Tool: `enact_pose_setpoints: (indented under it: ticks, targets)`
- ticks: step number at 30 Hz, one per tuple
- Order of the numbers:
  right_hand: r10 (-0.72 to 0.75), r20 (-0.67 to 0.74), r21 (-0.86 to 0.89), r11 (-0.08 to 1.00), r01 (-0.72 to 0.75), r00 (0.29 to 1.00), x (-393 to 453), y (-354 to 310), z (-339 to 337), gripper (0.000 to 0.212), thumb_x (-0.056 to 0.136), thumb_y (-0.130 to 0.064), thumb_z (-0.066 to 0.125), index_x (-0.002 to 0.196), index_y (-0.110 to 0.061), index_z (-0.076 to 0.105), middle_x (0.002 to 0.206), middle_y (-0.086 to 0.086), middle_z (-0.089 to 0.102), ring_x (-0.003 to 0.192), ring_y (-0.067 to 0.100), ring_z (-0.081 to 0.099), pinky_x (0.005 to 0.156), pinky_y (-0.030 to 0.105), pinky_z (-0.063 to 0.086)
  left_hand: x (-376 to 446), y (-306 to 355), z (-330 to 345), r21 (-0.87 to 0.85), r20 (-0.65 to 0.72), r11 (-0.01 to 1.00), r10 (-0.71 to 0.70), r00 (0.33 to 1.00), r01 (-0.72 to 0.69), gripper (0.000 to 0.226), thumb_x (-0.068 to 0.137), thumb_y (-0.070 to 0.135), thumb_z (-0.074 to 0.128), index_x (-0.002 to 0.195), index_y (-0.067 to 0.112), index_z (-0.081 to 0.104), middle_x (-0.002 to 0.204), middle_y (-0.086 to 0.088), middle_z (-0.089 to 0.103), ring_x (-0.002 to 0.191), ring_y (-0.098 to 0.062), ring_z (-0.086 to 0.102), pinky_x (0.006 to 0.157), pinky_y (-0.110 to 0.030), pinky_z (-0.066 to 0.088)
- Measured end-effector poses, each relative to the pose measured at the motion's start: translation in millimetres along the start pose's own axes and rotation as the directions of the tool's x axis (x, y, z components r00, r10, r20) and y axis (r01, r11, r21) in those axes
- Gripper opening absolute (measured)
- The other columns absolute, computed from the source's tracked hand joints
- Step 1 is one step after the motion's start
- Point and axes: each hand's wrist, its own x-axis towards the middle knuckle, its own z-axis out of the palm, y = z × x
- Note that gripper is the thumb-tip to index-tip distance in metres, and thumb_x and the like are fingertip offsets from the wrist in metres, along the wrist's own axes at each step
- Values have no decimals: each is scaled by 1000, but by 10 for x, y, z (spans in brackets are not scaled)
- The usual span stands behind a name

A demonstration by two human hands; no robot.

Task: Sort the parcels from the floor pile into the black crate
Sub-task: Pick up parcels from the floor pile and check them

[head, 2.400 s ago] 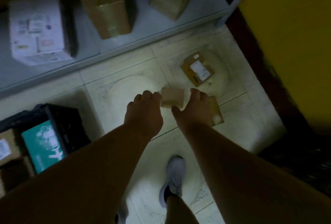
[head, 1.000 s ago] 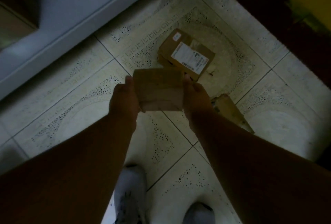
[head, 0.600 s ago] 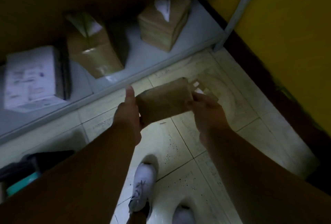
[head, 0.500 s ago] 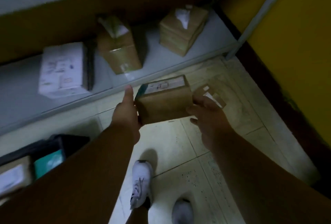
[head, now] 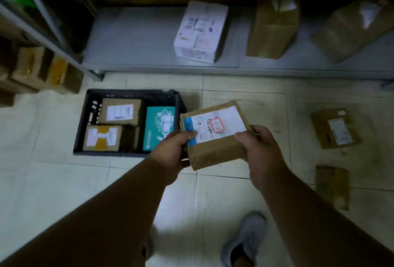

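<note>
Both hands hold a brown cardboard parcel with a white and blue label facing up. My left hand grips its left edge and my right hand its right edge. The parcel hangs just right of the black crate, which stands on the tiled floor. Inside the crate lie two brown labelled boxes and a teal box. On the floor at the right lie a labelled brown parcel and a plain brown parcel.
A low grey shelf runs along the back with a white box and two brown boxes on it. Shelving with brown boxes stands at the left. My shoe is on the tiles below.
I lifted the parcel from the floor pile, turned its label upward and swung left, so the black crate has come into full view beside it.
</note>
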Motion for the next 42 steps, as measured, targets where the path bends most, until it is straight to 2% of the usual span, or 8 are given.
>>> enact_pose_setpoints:
  ticks: [10,13,19,24,28,31,34,42]
  targets:
    - [117,-28,-156,980,-120,993,-557,194,2266,24,84,-46,69,95,-27,59,96,-2,67,92,21,64,86,45,55,-292,731,-2121,143,-135,987,87,987,-67,37,88,41,65,120,25,58,96,0,76,89,-21,72,80,-44,59]
    - [147,29,-236,962,-137,989,-639,204,2784,16,89,-41,66,86,-27,59,88,-4,68,83,17,66,72,36,57,-376,983,-2692,177,-161,980,118,980,-89,38,88,39,66,123,26,58,103,-4,74,90,-23,72,82,-46,59]
    - [-18,33,-463,886,31,999,-402,260,3617,23,96,-36,57,110,-18,57,95,-4,63,74,6,59,39,9,40,-120,1246,-3211,309,-182,939,213,960,-150,37,97,48,45,133,37,46,98,1,72,82,-20,73,71,-37,61]
    - [-147,-19,-586,803,108,989,247,437,4073,19,98,-32,54,109,-16,58,97,-1,62,70,5,55,51,18,41,574,1391,-3388,727,-304,678,459,835,-108,38,98,46,40,126,25,54,111,-1,64,87,-17,63,73,-33,56]
    - [-192,-1,-625,766,149,981,955,722,4428,19,99,-27,53,113,-18,62,104,4,67,72,8,56,51,22,42,1362,1473,-3636,781,-438,625,538,720,9,34,93,40,52,119,19,58,108,-9,66,87,-24,62,80,-38,53]
    - [-170,130,-587,781,214,977,1393,1021,4598,36,97,-20,57,132,-19,50,124,6,64,94,17,61,64,26,51,1860,1322,-3815,801,-379,597,556,740,-38,57,87,35,62,139,30,37,123,-9,61,105,-30,61,90,-43,52]
    - [-141,230,-570,783,251,963,1644,1324,4668,53,95,-19,60,143,-23,36,136,6,58,114,23,60,81,30,53,2200,1065,-3960,921,-226,389,539,811,-2,78,86,41,63,145,49,12,135,-14,44,115,-33,52,92,-44,51]
    - [-64,326,-600,757,259,943,1981,1752,4885,44,98,-33,54,140,-27,41,137,4,52,92,6,49,50,6,33,2574,970,-4180,971,-186,230,571,799,62,47,91,37,55,137,39,43,145,-12,32,128,-38,39,102,-52,43]
